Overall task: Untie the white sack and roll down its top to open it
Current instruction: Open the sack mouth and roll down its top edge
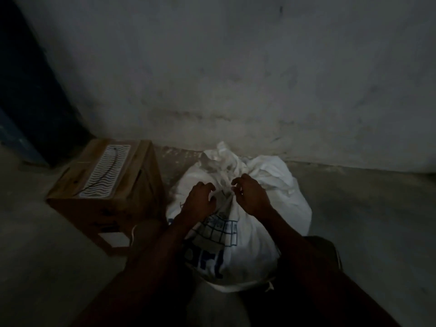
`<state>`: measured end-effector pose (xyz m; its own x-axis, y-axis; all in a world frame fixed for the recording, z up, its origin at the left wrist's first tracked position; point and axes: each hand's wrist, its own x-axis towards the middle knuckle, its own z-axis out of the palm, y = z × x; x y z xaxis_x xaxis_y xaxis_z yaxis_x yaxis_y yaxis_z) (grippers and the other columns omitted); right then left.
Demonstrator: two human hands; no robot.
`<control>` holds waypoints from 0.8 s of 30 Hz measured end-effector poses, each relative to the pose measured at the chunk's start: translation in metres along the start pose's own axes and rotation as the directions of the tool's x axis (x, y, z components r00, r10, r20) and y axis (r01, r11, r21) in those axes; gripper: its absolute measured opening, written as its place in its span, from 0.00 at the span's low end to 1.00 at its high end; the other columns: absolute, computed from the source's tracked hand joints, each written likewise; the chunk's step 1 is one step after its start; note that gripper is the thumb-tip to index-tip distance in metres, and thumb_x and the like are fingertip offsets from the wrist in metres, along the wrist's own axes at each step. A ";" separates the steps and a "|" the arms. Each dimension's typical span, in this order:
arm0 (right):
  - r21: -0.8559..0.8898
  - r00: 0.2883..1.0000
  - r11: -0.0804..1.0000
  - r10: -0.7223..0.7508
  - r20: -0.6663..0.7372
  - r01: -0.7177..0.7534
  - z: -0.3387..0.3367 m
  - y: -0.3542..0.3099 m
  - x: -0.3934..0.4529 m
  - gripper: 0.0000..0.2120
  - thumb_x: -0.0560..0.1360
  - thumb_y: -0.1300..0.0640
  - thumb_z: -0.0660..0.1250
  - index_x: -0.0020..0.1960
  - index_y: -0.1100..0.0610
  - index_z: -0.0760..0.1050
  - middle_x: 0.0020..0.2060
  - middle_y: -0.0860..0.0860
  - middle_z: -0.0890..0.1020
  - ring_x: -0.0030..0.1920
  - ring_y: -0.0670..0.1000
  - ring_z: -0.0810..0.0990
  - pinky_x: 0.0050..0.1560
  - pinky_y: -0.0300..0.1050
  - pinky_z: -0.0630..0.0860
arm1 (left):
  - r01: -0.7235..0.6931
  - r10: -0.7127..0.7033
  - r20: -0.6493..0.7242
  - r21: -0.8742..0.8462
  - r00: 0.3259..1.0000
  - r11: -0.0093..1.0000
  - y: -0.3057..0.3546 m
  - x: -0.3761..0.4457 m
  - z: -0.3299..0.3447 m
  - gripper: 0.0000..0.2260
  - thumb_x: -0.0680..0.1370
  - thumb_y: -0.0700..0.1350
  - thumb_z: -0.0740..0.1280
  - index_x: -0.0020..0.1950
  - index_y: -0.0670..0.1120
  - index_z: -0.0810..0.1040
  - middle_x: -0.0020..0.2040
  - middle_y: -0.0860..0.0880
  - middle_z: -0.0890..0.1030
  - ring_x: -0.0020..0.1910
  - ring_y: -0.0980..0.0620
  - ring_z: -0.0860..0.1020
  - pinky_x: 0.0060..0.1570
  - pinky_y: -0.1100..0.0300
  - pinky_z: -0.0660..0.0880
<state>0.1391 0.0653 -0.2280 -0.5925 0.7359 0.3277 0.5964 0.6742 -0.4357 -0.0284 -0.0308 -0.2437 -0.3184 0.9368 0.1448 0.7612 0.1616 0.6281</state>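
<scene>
A full white sack with blue print stands on the floor in front of me, close to the wall. Its neck is gathered and tied, and the bunched top flops toward the wall. My left hand sits on the left side of the neck with curled fingers at the tie. My right hand is on the right side, its fingertips curled in at the knot. The light is dim, and the knot itself lies between my fingers, mostly hidden.
A brown cardboard box with a white wavy-patterned panel on top stands just left of the sack. A stained grey wall runs behind. Bare concrete floor lies to the right. A dark doorway is at far left.
</scene>
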 end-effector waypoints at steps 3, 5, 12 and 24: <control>0.020 0.997 0.997 0.080 0.006 -0.080 0.010 0.036 -0.012 0.10 0.75 0.55 0.64 0.55 0.55 0.77 0.50 0.54 0.77 0.48 0.56 0.80 0.45 0.53 0.79 | -0.013 0.013 0.033 0.007 0.999 1.000 0.003 0.015 0.021 0.13 0.71 0.44 0.65 0.53 0.41 0.80 0.46 0.40 0.80 0.47 0.43 0.79 0.48 0.52 0.77; 0.084 0.994 0.990 0.111 -0.003 -0.110 0.025 0.063 -0.017 0.12 0.75 0.55 0.65 0.57 0.55 0.78 0.53 0.54 0.78 0.52 0.56 0.80 0.49 0.53 0.80 | -0.009 0.009 0.034 0.013 0.999 1.000 0.000 0.028 0.040 0.13 0.72 0.46 0.65 0.53 0.41 0.78 0.45 0.41 0.78 0.47 0.42 0.78 0.46 0.49 0.77; 0.252 0.960 0.939 0.263 -0.092 -0.233 0.069 0.090 0.006 0.17 0.72 0.53 0.67 0.59 0.57 0.78 0.53 0.55 0.82 0.55 0.55 0.81 0.59 0.52 0.77 | 0.057 -0.060 0.033 0.073 0.998 0.996 0.009 0.068 0.082 0.22 0.76 0.53 0.64 0.68 0.49 0.68 0.59 0.45 0.78 0.59 0.43 0.76 0.59 0.45 0.72; 0.254 0.952 0.931 0.294 -0.087 -0.264 0.082 0.084 0.040 0.15 0.67 0.55 0.59 0.54 0.56 0.69 0.37 0.54 0.78 0.37 0.54 0.78 0.37 0.55 0.77 | 0.135 -0.137 0.078 0.030 0.988 0.990 0.012 0.097 0.088 0.17 0.77 0.50 0.66 0.63 0.45 0.71 0.59 0.47 0.80 0.57 0.45 0.78 0.56 0.52 0.76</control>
<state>0.1209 0.1467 -0.3208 -0.3416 0.9039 0.2572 0.5739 0.4174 -0.7046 -0.0007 0.0894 -0.2895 -0.3743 0.9273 -0.0026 0.7281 0.2957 0.6184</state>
